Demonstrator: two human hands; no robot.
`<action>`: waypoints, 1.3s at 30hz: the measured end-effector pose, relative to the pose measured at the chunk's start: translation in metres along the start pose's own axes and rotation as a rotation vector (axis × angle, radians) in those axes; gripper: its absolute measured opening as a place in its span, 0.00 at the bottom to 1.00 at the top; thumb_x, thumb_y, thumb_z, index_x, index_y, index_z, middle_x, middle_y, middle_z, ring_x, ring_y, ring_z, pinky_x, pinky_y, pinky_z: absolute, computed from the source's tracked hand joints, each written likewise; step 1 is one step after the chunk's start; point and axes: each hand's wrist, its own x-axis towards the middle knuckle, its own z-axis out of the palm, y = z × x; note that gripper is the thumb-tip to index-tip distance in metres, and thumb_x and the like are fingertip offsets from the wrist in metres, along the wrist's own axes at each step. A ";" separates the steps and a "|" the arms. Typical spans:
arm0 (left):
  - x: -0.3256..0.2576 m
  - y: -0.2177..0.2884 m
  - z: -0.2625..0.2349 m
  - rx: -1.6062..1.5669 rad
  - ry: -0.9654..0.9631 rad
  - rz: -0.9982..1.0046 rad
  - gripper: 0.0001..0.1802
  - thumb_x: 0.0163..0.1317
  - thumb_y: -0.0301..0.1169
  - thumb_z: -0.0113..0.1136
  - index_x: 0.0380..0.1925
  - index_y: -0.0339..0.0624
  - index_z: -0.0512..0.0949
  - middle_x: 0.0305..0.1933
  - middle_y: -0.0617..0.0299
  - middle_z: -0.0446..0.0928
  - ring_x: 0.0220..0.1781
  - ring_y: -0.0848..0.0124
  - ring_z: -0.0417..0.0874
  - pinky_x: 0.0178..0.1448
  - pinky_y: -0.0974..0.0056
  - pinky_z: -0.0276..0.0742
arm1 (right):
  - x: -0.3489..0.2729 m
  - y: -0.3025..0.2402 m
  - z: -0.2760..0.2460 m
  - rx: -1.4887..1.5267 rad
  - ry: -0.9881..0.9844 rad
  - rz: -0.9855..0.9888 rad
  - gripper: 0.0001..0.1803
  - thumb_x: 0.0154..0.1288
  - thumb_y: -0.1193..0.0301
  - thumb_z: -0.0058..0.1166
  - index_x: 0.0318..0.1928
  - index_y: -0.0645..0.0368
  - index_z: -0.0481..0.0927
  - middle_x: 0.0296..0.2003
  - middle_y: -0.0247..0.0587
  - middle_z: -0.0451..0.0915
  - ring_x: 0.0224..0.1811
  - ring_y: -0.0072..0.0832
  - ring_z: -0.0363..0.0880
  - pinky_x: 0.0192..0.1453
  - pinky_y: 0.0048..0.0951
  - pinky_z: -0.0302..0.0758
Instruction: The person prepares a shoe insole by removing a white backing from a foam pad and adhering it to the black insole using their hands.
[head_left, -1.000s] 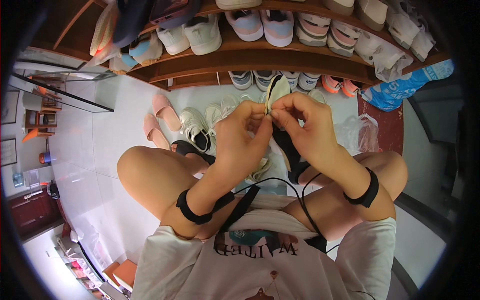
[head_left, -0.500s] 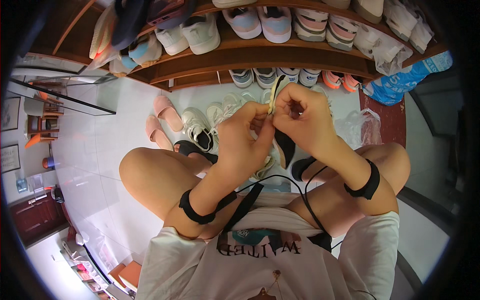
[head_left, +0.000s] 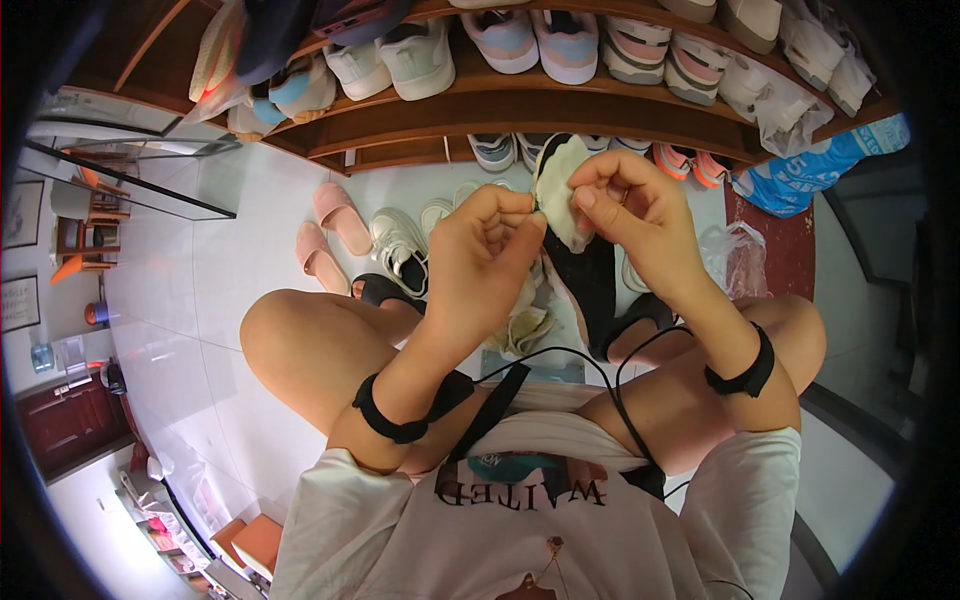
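Where the two hands meet: the fingers of both pinch a pale insole (head_left: 562, 190) held up in front of the shoe shelf.
Right hand (head_left: 630, 205): fingers (head_left: 590, 195) closed on the right edge of the insole, thumb on its face, knuckles bent.
Left hand (head_left: 485, 255): fingers (head_left: 520, 205) curled tight, tips pressed to the insole's left edge beside a black shoe.
Insole: cream, thin, flat and soft-looking, rounded at the top, partly drawn out of the shoe.
Black shoe (head_left: 590, 285): dark, matte, hanging below the insole between the two hands, its opening turned toward the person; which hand carries its weight cannot be told.
Wrists: a black fabric band (head_left: 395, 420) wraps the left one, another band (head_left: 745, 370) the right; thin black cables run from them to the lap.
Lap: bare knees spread to either side, a white printed shirt below.
Floor (head_left: 240, 250): glossy white tiles; on them a pair of pink slides (head_left: 330, 230), smooth and moulded, beside a white laced sneaker (head_left: 400, 245).
Shelf (head_left: 520, 105): brown wood, two tiers, crowded with pale sneakers (head_left: 530, 35) of mesh and rubber.
Far right: a blue plastic sack (head_left: 830, 165), crinkled, and a clear thin bag (head_left: 740, 260) on a dark red mat.
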 end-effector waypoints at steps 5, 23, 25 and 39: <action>0.003 -0.001 -0.004 -0.055 0.011 0.052 0.05 0.57 0.22 0.52 0.34 0.34 0.71 0.26 0.67 0.73 0.26 0.84 0.71 0.30 0.79 0.65 | 0.001 0.008 -0.006 -0.217 0.185 -0.278 0.10 0.54 0.78 0.53 0.38 0.62 0.71 0.29 0.28 0.69 0.30 0.12 0.66 0.31 0.10 0.64; 0.008 0.003 -0.016 0.100 -0.131 0.114 0.08 0.54 0.23 0.56 0.35 0.35 0.75 0.32 0.63 0.75 0.29 0.79 0.73 0.35 0.77 0.68 | -0.006 0.001 -0.008 -0.557 -0.039 -0.315 0.06 0.51 0.80 0.49 0.33 0.63 0.71 0.28 0.37 0.69 0.32 0.26 0.67 0.39 0.23 0.64; 0.007 0.005 -0.017 0.226 -0.152 0.145 0.08 0.56 0.22 0.54 0.36 0.33 0.74 0.32 0.63 0.75 0.31 0.80 0.73 0.36 0.76 0.69 | -0.006 0.001 -0.007 -0.574 -0.040 -0.309 0.07 0.51 0.80 0.49 0.33 0.63 0.71 0.28 0.38 0.69 0.32 0.27 0.68 0.40 0.25 0.64; -0.005 -0.004 0.000 0.663 0.058 0.520 0.12 0.47 0.18 0.58 0.34 0.35 0.75 0.28 0.59 0.75 0.28 0.73 0.76 0.33 0.72 0.72 | -0.011 0.000 0.011 -0.048 0.111 0.163 0.13 0.58 0.65 0.54 0.22 0.59 0.71 0.17 0.26 0.70 0.19 0.11 0.66 0.22 0.12 0.61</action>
